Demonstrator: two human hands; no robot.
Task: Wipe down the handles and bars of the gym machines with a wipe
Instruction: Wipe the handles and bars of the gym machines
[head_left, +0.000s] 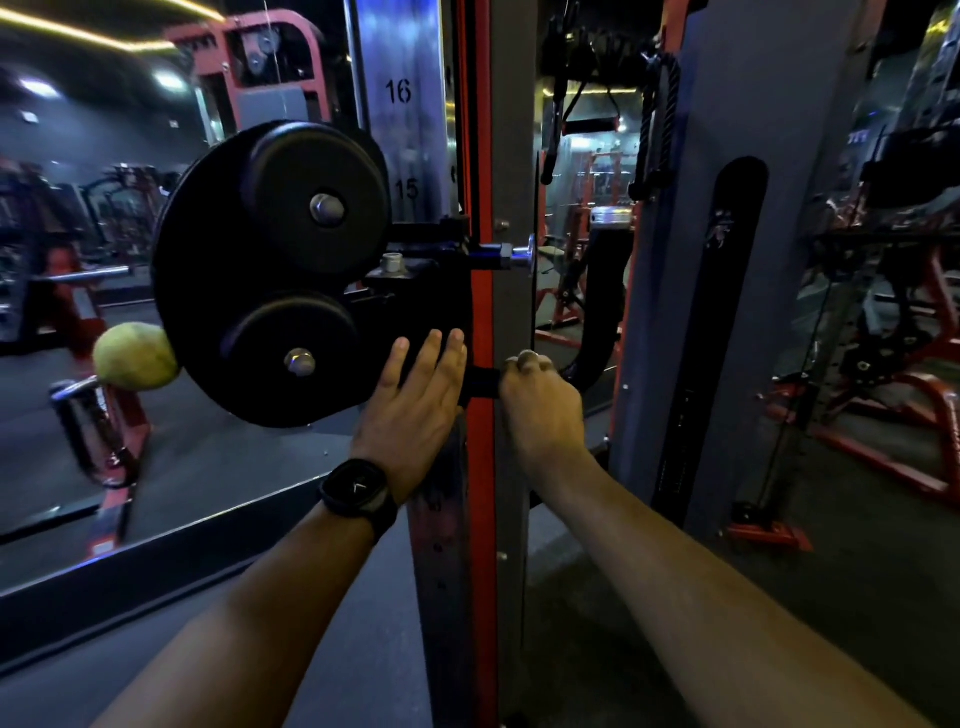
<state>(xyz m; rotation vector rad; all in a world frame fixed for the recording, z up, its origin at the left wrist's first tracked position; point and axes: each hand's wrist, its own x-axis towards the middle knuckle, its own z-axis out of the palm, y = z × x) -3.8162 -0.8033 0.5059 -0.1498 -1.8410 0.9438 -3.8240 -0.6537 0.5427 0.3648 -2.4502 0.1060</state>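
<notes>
1. Head view, left hand (415, 400): fingers straight, pressed flat against the black pulley carriage (415, 312); watch (358, 491) on the wrist.
2. Right hand (540, 400): fingers curled tightly round the short black handle (480, 382).
3. Position of the handle: juts from the pulley carriage, crossing the red upright (480, 156), between both hands.

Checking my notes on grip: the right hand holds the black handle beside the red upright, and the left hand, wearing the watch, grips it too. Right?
Not quite. In the head view the left hand lies flat, fingers straight, against the black carriage; only the right hand grips the black handle.
</notes>
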